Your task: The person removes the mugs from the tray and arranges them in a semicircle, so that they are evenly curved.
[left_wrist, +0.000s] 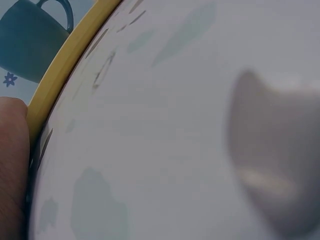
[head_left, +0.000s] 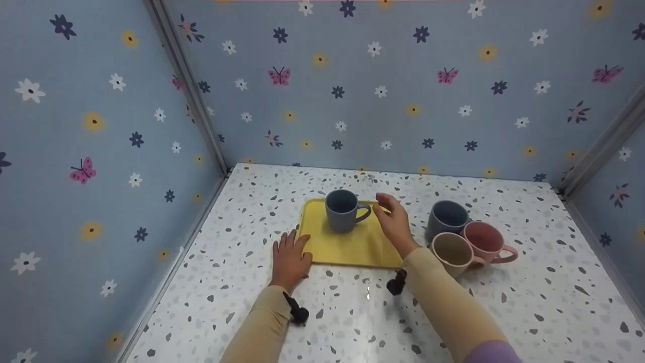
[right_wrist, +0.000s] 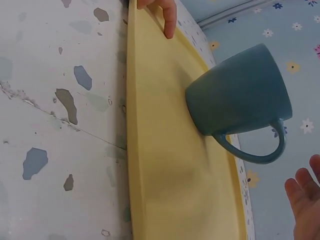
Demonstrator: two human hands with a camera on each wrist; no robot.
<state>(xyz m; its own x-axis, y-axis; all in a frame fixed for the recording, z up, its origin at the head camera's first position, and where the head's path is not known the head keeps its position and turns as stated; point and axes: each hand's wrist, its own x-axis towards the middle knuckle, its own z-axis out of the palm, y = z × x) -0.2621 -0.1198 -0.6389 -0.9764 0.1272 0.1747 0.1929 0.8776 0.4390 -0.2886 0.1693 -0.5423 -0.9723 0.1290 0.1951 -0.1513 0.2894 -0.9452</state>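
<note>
A blue-grey mug [head_left: 340,218] stands upright on a yellow tray [head_left: 335,252], its handle pointing right. My left hand [head_left: 291,259] rests at the tray's left edge, with spread fingers on the table and the inner digits touching the rim. In the left wrist view part of that hand [left_wrist: 11,165] lies against the tray rim [left_wrist: 57,70]. Just right of the mug's handle, my right hand [head_left: 394,222] hovers over the tray with relaxed fingers and holds nothing. The right wrist view shows a gap between its fingers [right_wrist: 305,192] and the mug handle [right_wrist: 260,159].
Right of the tray stand another blue-grey mug [head_left: 448,218], a pink mug [head_left: 486,239] and a beige mug [head_left: 452,252], grouped closely beside my right forearm. The speckled white table [head_left: 352,322] meets flower-patterned walls [head_left: 363,111] at the back and sides.
</note>
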